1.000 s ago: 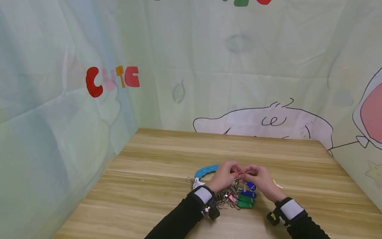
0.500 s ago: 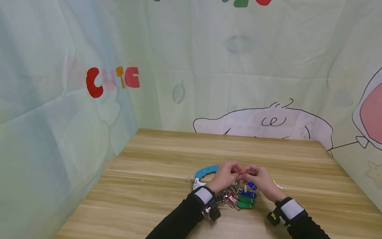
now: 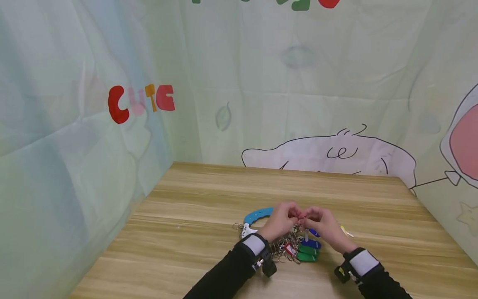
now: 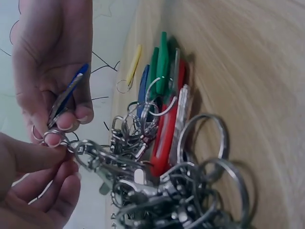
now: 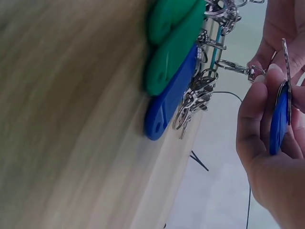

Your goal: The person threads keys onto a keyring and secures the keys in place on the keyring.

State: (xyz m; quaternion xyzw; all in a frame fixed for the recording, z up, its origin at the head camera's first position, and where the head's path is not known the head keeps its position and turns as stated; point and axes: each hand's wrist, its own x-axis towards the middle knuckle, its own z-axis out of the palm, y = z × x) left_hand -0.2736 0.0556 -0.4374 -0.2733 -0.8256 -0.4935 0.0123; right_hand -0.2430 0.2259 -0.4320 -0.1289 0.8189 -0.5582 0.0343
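The left hand (image 3: 278,222) pinches the ring end of a silver metal clasp (image 5: 249,71), while the right hand's fingers grasp a blue oval plastic tag (image 5: 278,121) with a flat silver key (image 5: 287,62), above the wooden surface (image 3: 209,195). If their rings are already linked, I cannot tell. Green plastic tags (image 3: 307,257) and another blue tag (image 5: 164,109) lie by the clasp heap, apparently attached. A yellow tag (image 4: 134,66) lies apart, seemingly not attached; several silver rings (image 4: 225,143) show no tag.
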